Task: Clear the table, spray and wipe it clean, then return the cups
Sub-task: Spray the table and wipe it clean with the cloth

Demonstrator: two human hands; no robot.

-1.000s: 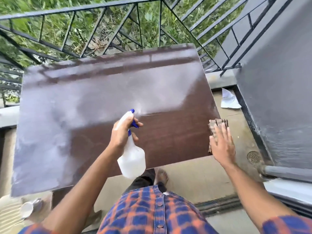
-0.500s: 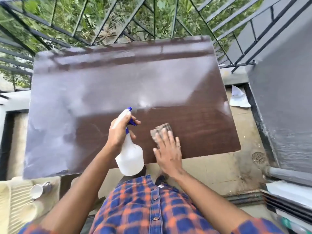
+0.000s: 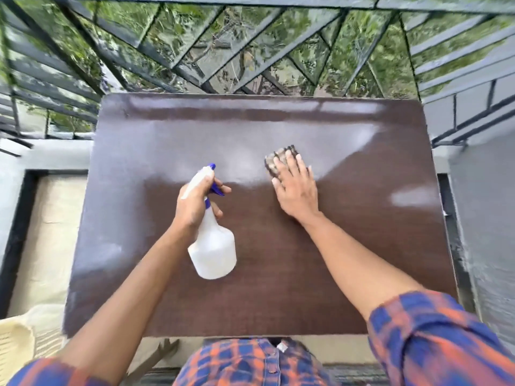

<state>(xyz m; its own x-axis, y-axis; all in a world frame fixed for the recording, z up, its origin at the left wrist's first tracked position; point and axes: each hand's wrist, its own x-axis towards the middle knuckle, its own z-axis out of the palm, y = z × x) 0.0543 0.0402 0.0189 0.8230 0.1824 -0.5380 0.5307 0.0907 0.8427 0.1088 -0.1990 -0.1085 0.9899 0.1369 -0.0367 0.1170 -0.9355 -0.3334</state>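
A big dark brown wooden table with round corners fills the middle of the view. The half of the table near the person looks dark and shows fine wood lines. The far half looks pale and shiny, with misty grey patches on it, and there is one more pale patch close to the table's right edge. Over the middle of the table, the left hand holds a white plastic spray bottle with a blue trigger. Its fingers curl tight round the neck, one finger lies on the trigger, and the nozzle points to the far side of the table. Just to the right of the spray bottle, the right hand lies flat on the table top with its fingers straight and a little spread. The fingers press down on a small brown and grey cloth, which pokes out past the fingertips. Behind the table stands a black metal railing with slanted bars, and green plants show through it. A grey painted wall stands to the right of the table. To the left of the table lies a pale tan floor, and a cream plastic basket sits by the table's near left corner. The person wears a blue and orange checked shirt.
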